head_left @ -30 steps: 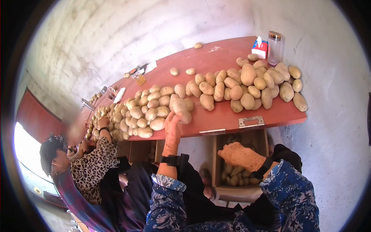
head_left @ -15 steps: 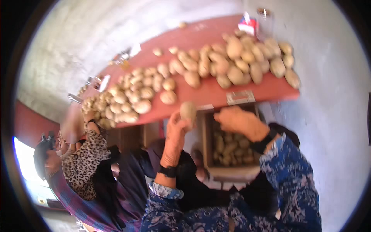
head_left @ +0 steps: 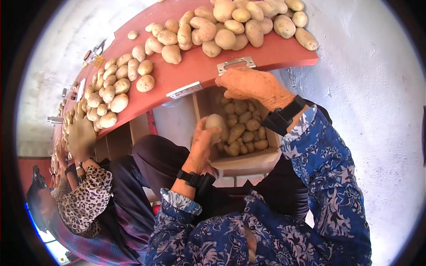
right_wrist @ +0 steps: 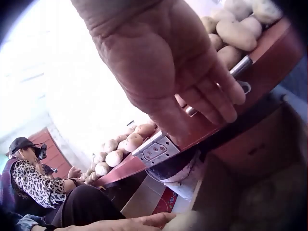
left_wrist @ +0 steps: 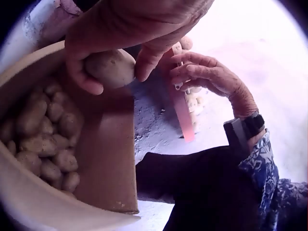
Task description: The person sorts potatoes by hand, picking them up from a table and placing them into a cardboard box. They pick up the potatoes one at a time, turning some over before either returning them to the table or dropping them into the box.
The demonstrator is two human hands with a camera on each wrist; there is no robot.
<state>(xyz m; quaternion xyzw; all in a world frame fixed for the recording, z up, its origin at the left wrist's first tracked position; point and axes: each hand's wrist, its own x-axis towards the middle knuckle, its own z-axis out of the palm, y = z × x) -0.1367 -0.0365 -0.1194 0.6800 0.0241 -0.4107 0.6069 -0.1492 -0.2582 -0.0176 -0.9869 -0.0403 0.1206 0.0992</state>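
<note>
My left hand (head_left: 202, 142) holds one pale potato (head_left: 216, 126) between thumb and fingers, over the left side of a cardboard box (head_left: 248, 162). In the left wrist view the potato (left_wrist: 113, 69) sits in the grip above the box's inside. Several smaller potatoes (head_left: 244, 126) lie in the bottom of that box. My right hand (head_left: 255, 86) is at the table's front edge, above the box's far side, with nothing in it. Its fingers (right_wrist: 211, 103) hang relaxed beside the edge in the right wrist view.
On the red table (head_left: 195, 67) a large heap of potatoes (head_left: 225, 39) lies at the right and another heap (head_left: 110, 86) at the left. Metal hinge plates (head_left: 184, 90) line the front edge. A person in a leopard-print sleeve (head_left: 88, 193) sits at left.
My left hand has carried the potato off the table's heap, down and right to above the box. The head view has shifted, and my right hand now appears at the table edge.
</note>
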